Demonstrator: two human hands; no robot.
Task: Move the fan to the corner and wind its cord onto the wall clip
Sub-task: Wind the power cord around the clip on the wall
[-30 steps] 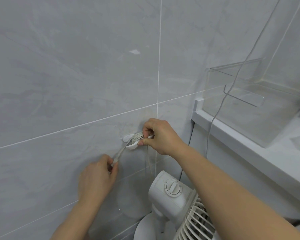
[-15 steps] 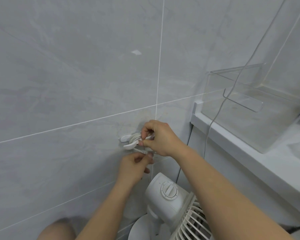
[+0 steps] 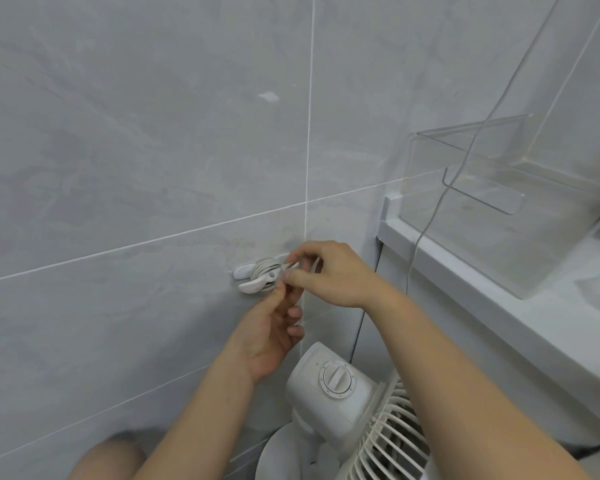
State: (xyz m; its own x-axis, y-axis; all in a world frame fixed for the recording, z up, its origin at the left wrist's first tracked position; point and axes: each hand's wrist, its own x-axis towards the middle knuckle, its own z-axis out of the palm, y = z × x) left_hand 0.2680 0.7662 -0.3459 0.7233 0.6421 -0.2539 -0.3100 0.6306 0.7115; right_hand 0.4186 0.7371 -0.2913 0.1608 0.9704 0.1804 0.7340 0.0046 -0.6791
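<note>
A white wall clip [image 3: 249, 279] is stuck to the grey tiled wall, with several turns of the fan's white cord [image 3: 264, 268] wound on it. My right hand [image 3: 329, 273] pinches the cord just right of the clip. My left hand [image 3: 274, 332] reaches up from below, its thumb and fingertip meeting the right hand's at the cord. The white fan [image 3: 336, 393] stands below in the corner, its control knob facing up and its grille at the bottom right.
A white counter ledge [image 3: 465, 271] runs along the right, carrying a clear acrylic box [image 3: 499, 209]. A thin white cable [image 3: 440, 199] hangs down in front of it. A dark cord [image 3: 359, 327] drops along the corner behind the fan. A knee [image 3: 111, 459] shows at the bottom left.
My left hand has come up from the lower left, where it pulled the cord taut, to meet the right hand at the clip. The right hand has stayed at the clip.
</note>
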